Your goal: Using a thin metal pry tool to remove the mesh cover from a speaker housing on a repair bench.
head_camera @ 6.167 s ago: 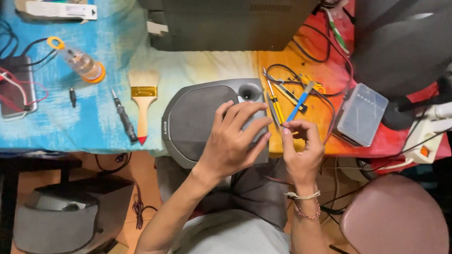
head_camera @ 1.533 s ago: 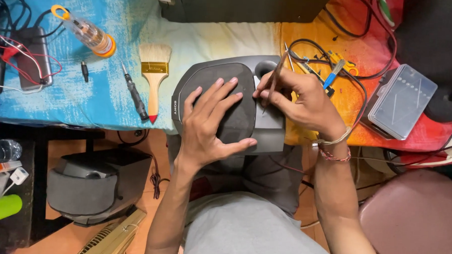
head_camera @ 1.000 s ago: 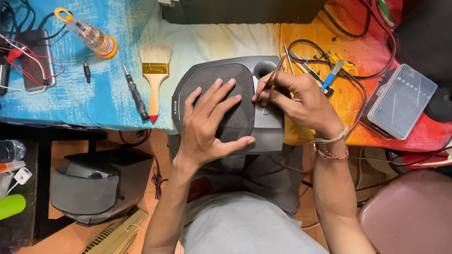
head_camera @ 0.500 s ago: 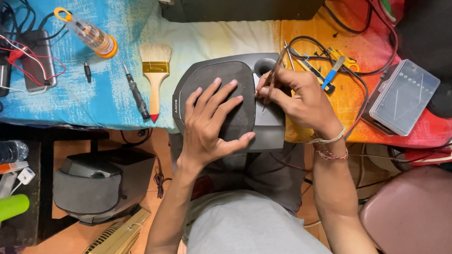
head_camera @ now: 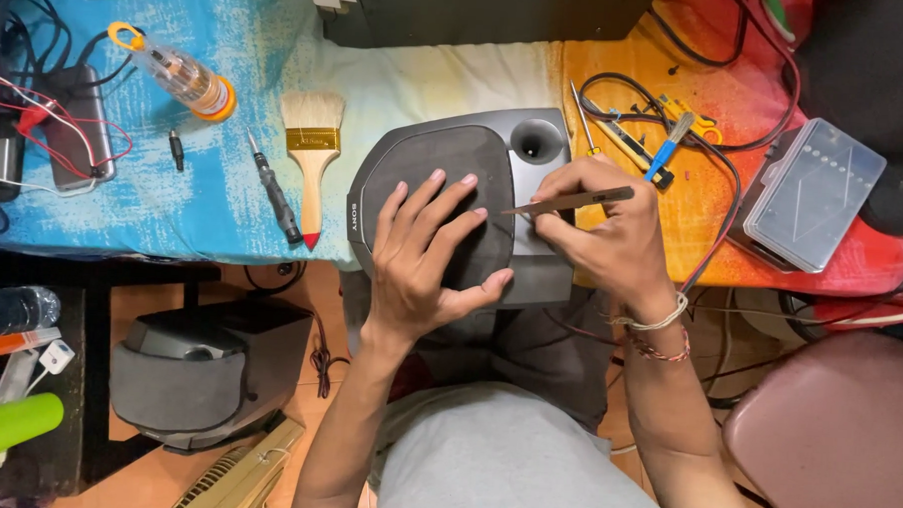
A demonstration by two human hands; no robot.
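A grey loudspeaker [head_camera: 529,177] lies face up at the table's front edge, partly over my lap. Its dark cloth grille [head_camera: 435,163] covers most of the front, and a round port shows at the top right. My left hand [head_camera: 426,258] lies flat on the grille with the fingers spread. My right hand [head_camera: 607,234] pinches metal tweezers [head_camera: 573,200], whose tip touches the grille's right edge beside my left fingertips.
A paintbrush [head_camera: 311,159] and a small screwdriver [head_camera: 274,193] lie left of the speaker. A clear bit holder [head_camera: 178,74], a phone with wires [head_camera: 71,131], a clear plastic case [head_camera: 809,196], tangled tools and cables [head_camera: 656,131], and a black box [head_camera: 480,10] surround it. Another speaker [head_camera: 197,375] stands on the floor.
The tweezers have swung from pointing up near the port to lying level, tip now at the grille's right edge. My left hand has stayed pressed on the grille.
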